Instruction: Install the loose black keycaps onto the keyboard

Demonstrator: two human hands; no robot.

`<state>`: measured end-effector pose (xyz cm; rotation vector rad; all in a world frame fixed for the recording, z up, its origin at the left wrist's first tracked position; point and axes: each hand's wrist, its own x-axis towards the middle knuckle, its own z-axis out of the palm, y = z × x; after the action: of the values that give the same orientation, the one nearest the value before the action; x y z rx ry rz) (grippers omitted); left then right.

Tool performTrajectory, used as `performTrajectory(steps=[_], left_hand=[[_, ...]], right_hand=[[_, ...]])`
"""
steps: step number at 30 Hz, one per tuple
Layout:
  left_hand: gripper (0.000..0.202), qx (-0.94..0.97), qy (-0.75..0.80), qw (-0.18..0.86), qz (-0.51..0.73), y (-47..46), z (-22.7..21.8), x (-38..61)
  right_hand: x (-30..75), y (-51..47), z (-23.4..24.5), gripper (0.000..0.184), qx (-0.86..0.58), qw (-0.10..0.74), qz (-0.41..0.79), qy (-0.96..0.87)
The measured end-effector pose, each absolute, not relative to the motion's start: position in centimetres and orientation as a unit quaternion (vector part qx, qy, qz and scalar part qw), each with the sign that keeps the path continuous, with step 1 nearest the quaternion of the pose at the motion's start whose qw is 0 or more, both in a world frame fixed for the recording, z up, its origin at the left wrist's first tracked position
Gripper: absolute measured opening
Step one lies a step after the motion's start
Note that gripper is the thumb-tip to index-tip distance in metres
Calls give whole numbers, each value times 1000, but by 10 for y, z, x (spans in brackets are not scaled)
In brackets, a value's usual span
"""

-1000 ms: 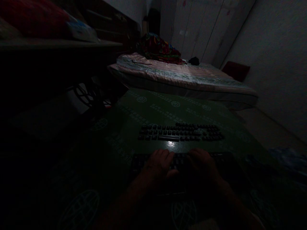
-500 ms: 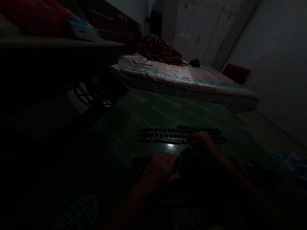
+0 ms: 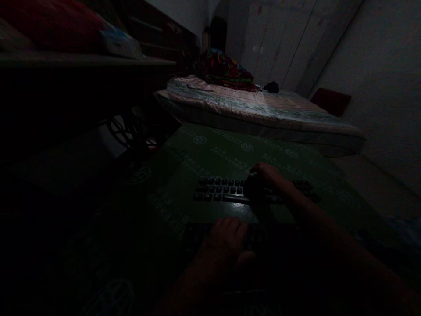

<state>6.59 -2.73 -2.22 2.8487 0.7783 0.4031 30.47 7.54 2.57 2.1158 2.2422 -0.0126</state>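
The room is very dark. My left hand (image 3: pixel 226 239) lies over a black keyboard (image 3: pixel 194 235) near the table's front, fingers stretched across it and thumb apart. Beyond it, black keycaps (image 3: pixel 219 189) are laid in rows on the green tabletop, with a long space bar (image 3: pixel 235 199) at their near side. My right hand (image 3: pixel 268 173) is above the middle of these rows, its fingers bent together and pointing left. Whatever its fingertips hold, if anything, is lost in shadow. The right hand and its shadow hide part of the rows.
A green table (image 3: pixel 210 153) with white printed marks carries everything. Behind it stands a bed (image 3: pixel 263 112) with a crumpled patterned blanket (image 3: pixel 226 72). At left is a shelf (image 3: pixel 82 61) holding bags, with a dark spoked wheel (image 3: pixel 123 131) below.
My right hand has moved away from me and slightly left, from the near side of the keycap rows to above their far side. My left hand stays on the keyboard. The view has shifted slightly.
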Motion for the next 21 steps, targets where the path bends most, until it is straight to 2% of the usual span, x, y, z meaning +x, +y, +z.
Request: performTrajectory(steps=[7, 12, 21], left_hand=[[61, 950, 271, 83, 130, -30, -22, 67], [55, 950, 272, 87, 125, -30, -19, 68], [57, 950, 278, 81, 117, -31, -19, 69]], right_hand=[[299, 88, 27, 34, 682, 82, -25, 726], [295, 91, 28, 22, 684, 109, -30, 721], [297, 97, 17, 24, 692, 112, -30, 712]])
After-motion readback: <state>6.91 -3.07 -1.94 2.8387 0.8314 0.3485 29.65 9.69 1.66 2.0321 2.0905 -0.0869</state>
